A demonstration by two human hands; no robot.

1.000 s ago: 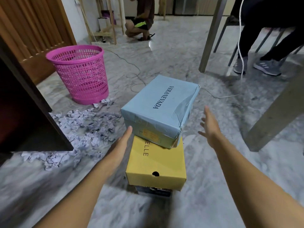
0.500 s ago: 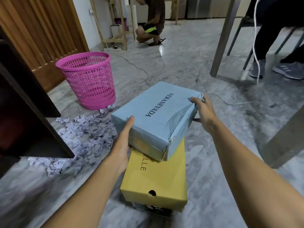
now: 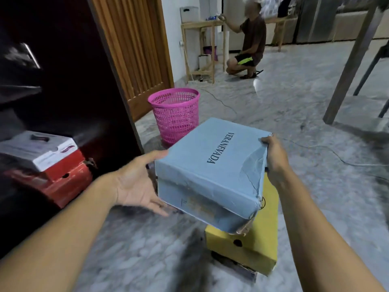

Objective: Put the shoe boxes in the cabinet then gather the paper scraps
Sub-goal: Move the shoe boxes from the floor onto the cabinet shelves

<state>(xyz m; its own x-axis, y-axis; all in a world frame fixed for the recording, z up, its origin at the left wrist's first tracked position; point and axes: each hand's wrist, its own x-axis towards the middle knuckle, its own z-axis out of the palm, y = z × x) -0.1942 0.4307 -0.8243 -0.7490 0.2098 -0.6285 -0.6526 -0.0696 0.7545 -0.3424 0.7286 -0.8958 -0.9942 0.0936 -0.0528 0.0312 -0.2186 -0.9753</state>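
Blue cardboard shoe box (image 3: 210,175) between 2 hands, over a yellow cardboard box (image 3: 252,247).
Left hand (image 3: 136,184) flat against its side, fingers straight; right hand (image 3: 273,159) has fingers curled over the far corner.

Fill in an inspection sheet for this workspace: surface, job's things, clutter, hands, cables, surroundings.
Surface: grey marbled floor.
Job's things: blue box held tilted over yellow box; red box and white box in the dark cabinet; paper scraps not in view.
Clutter: pink basket on the floor.
Hands: left hand flat against the blue box's left side; right hand grips its far right corner.
Cables: thin cable on the floor, right.
Surroundings: wooden door, table leg, crouching person.
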